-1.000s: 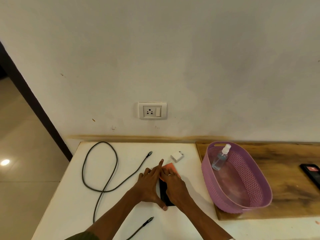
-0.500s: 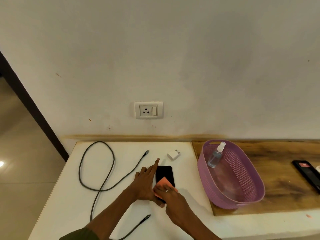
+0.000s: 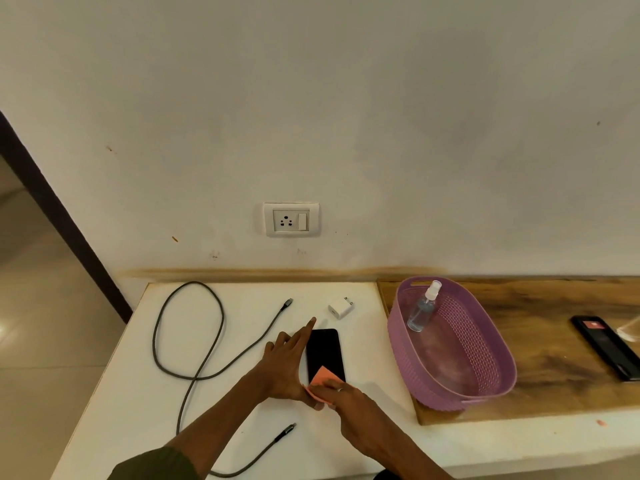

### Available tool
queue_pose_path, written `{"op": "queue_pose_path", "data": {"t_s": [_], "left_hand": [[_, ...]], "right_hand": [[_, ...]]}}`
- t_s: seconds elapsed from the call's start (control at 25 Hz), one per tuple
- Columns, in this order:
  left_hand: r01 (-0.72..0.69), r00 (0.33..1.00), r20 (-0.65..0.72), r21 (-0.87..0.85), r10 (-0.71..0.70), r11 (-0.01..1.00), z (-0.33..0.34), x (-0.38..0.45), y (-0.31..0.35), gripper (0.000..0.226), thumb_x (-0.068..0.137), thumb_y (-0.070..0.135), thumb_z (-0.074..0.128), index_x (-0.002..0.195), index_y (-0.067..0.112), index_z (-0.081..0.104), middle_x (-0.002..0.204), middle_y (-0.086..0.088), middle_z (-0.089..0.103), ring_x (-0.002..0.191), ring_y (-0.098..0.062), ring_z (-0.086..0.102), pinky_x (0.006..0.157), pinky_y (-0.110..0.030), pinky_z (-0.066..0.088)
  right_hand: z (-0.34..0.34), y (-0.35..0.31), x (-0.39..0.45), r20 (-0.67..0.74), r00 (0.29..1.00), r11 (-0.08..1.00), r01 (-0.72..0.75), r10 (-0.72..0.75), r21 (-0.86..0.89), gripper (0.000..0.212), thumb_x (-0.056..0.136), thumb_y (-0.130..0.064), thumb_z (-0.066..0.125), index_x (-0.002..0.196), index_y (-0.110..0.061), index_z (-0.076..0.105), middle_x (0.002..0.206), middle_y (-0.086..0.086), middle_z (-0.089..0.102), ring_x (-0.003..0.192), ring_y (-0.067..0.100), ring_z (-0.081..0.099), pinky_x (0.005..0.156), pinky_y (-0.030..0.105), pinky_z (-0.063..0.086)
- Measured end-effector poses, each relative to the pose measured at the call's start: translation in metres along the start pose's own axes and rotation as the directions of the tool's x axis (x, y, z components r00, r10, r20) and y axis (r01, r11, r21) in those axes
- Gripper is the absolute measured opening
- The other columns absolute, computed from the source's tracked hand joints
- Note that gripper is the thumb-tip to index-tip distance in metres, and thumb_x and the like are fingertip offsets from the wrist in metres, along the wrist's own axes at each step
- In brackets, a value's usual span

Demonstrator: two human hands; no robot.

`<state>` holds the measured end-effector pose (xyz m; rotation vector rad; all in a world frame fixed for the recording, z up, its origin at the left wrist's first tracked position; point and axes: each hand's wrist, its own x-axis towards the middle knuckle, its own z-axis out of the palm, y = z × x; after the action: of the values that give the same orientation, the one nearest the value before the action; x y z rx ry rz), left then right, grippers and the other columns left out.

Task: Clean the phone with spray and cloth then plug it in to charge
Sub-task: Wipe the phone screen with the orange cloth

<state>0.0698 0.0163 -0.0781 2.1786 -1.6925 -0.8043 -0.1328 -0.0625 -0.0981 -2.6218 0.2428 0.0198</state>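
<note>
Hands meet at the near end of the phone (image 3: pixel 325 351), which lies flat and screen-up on the white desk (image 3: pixel 242 403), roughly midway between its left and right edges. The left hand (image 3: pixel 287 367) lies along the phone's left side with fingers straight and spread, forefinger reaching toward the back edge. The right hand (image 3: pixel 346 401) presses a small orange cloth (image 3: pixel 320 379) onto the phone's near end, fingers flat on the cloth; part of the cloth sticks out beyond the fingertips. A ring shows on one right finger.

Just behind the phone, toward the back edge, sits a white charger adapter (image 3: pixel 341 307). A dark braided cable (image 3: pixel 194 341) loops over the left half of the desk, one plug (image 3: pixel 286 302) lying near the adapter and the other near the front edge. Above the back edge a wall socket (image 3: pixel 291 220) with a switch is set in the wall.

To the right, on a wooden board (image 3: pixel 554 368), stands a purple basket (image 3: pixel 485 372) with a clear spray bottle (image 3: pixel 424 311) leaning inside against its back wall. A second dark phone (image 3: pixel 607 351) lies near the board's right edge.
</note>
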Motion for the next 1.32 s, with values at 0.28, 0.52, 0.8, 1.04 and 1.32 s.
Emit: {"op": "queue_pose_path", "data": {"t_s": [0.28, 0.52, 0.8, 1.04, 1.32], "left_hand": [[0.033, 0.999, -0.019, 0.042, -0.032, 0.999, -0.006, -0.002, 0.006, 0.16, 0.032, 0.089, 0.073, 0.144, 0.048, -0.034, 0.163, 0.006, 0.019, 0.138, -0.028, 0.03, 0.112, -0.054, 0.027], [0.051, 0.999, -0.021, 0.049, -0.05, 0.998, -0.004, -0.003, 0.006, 0.162, 0.029, 0.094, 0.068, 0.144, 0.046, -0.035, 0.161, 0.005, 0.025, 0.136, -0.028, 0.033, 0.11, -0.055, 0.029], [0.041, 0.999, -0.024, 0.026, -0.04, 0.999, -0.003, -0.003, 0.003, 0.161, 0.031, 0.094, 0.069, 0.144, 0.046, -0.034, 0.16, 0.008, 0.026, 0.136, -0.026, 0.032, 0.111, -0.052, 0.029], [0.05, 0.999, -0.013, 0.001, -0.05, 0.999, -0.002, -0.001, 0.001, 0.161, 0.031, 0.094, 0.07, 0.144, 0.047, -0.034, 0.161, 0.008, 0.023, 0.141, -0.028, 0.027, 0.114, -0.053, 0.024], [0.031, 0.999, -0.033, 0.022, -0.03, 0.999, 0.0, 0.0, -0.003, 0.159, 0.035, 0.092, 0.07, 0.147, 0.043, -0.031, 0.156, 0.009, 0.032, 0.128, -0.022, 0.038, 0.108, -0.047, 0.035]], "right_hand": [[-0.026, 0.013, -0.02, 0.224, 0.915, 0.927, -0.277, 0.335, -0.253, 0.086, 0.092, 0.006, 0.051, 0.153, -0.037, 0.007, 0.163, -0.011, 0.0, 0.152, 0.019, 0.002, 0.121, 0.038, 0.017], [-0.032, 0.006, -0.036, -0.046, 0.873, 0.873, -0.487, 0.485, -0.039, 0.084, 0.092, 0.011, 0.043, 0.152, -0.041, 0.015, 0.161, -0.016, 0.015, 0.146, 0.011, 0.027, 0.11, 0.023, 0.036], [-0.046, -0.012, 0.013, -0.279, 0.725, 0.771, -0.538, 0.629, 0.34, 0.033, 0.1, -0.017, 0.048, 0.131, -0.025, 0.051, 0.128, -0.003, 0.06, 0.121, 0.018, 0.057, 0.097, 0.02, 0.046], [-0.039, -0.009, 0.032, -0.232, 0.715, 0.744, -0.575, 0.659, 0.34, 0.056, 0.091, -0.021, 0.06, 0.141, -0.033, 0.037, 0.15, 0.003, 0.028, 0.132, 0.025, 0.041, 0.101, 0.035, 0.047], [-0.006, -0.018, 0.035, -0.281, 0.86, 0.897, -0.442, 0.426, 0.008, 0.04, 0.095, -0.026, 0.05, 0.135, -0.021, 0.049, 0.14, 0.003, 0.047, 0.13, 0.023, 0.043, 0.108, 0.036, 0.037]]}}
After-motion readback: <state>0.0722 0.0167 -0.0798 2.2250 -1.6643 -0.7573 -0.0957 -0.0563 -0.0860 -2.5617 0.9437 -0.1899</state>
